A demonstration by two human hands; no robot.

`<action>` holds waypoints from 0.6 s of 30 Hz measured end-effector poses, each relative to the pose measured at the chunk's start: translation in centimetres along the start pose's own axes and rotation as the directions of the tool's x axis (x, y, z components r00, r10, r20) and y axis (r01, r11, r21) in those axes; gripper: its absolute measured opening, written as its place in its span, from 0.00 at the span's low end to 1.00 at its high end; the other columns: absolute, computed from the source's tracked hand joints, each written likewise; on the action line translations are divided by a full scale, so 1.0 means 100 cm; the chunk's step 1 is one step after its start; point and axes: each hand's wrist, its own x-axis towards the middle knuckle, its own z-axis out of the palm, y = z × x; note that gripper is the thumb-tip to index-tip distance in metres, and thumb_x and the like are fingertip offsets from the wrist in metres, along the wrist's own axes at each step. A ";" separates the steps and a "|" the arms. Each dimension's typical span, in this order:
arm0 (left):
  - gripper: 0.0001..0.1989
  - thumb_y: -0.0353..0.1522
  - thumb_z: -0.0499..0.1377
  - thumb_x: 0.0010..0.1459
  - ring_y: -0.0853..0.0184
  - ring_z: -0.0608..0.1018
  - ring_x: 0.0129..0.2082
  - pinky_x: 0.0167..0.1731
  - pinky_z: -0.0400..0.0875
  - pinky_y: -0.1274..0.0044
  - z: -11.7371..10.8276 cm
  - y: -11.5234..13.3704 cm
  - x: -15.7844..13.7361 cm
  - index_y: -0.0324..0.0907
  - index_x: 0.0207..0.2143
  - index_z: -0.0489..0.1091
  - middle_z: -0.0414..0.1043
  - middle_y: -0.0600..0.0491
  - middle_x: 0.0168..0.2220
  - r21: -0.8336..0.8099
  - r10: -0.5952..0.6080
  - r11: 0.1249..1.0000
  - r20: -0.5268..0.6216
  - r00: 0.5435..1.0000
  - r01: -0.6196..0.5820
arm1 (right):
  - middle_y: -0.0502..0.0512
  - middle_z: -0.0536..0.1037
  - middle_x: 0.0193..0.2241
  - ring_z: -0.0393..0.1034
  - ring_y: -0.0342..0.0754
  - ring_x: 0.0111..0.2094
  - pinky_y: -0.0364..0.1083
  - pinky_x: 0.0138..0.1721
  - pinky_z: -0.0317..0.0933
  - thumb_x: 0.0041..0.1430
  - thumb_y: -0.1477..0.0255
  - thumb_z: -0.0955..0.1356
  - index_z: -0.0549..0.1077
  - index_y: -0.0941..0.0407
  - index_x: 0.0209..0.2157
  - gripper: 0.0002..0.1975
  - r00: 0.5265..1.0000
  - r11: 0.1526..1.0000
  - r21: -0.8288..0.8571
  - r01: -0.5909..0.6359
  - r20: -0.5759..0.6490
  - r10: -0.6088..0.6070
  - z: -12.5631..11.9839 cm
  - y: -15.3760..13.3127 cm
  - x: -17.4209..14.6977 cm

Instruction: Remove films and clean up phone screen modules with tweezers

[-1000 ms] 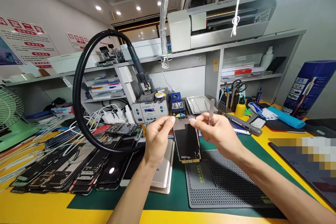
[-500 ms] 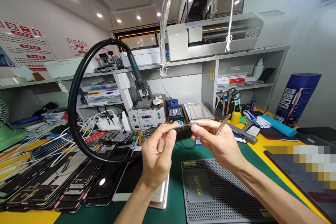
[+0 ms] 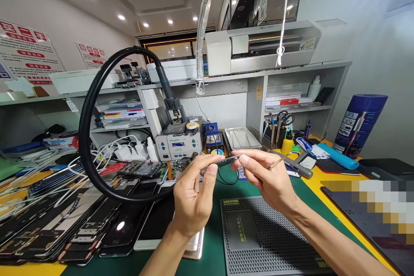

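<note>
A thin black phone (image 3: 228, 161) is held up between both hands, seen nearly edge-on, so most of its faces are hidden. My left hand (image 3: 193, 194) pinches its left end between thumb and fingers. At its right end, the thumb and forefinger of my right hand (image 3: 270, 177) close on the edge. Slim metal tweezers (image 3: 278, 162) are tucked in the same right hand, their tip pointing up and to the right. Below the hands lies a grey perforated mat (image 3: 274, 224) on a green work mat (image 3: 211, 241).
Several phones and phone parts (image 3: 119, 233) lie stacked at left, under a looping black hose (image 3: 84, 138). Behind the hands stands a rework station (image 3: 177, 144). To the right are a yellow bottle (image 3: 286, 144), a blue spray can (image 3: 360, 125) and a dark tablet (image 3: 349, 220).
The phone has been tipped, so its dark face shows less and its edge shows more. The right hand's tweezers have swung lower. The head view has shifted slightly.
</note>
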 end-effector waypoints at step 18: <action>0.13 0.28 0.55 0.66 0.64 0.77 0.48 0.50 0.69 0.75 0.002 -0.003 -0.001 0.48 0.49 0.74 0.77 0.52 0.46 0.055 0.024 0.998 -0.002 1.000 -0.023 | 0.57 0.82 0.27 0.49 0.37 0.17 0.42 0.18 0.46 0.54 0.62 0.76 0.82 0.56 0.40 0.15 1.000 1.000 -0.005 0.002 -0.020 -0.002 0.002 0.003 0.000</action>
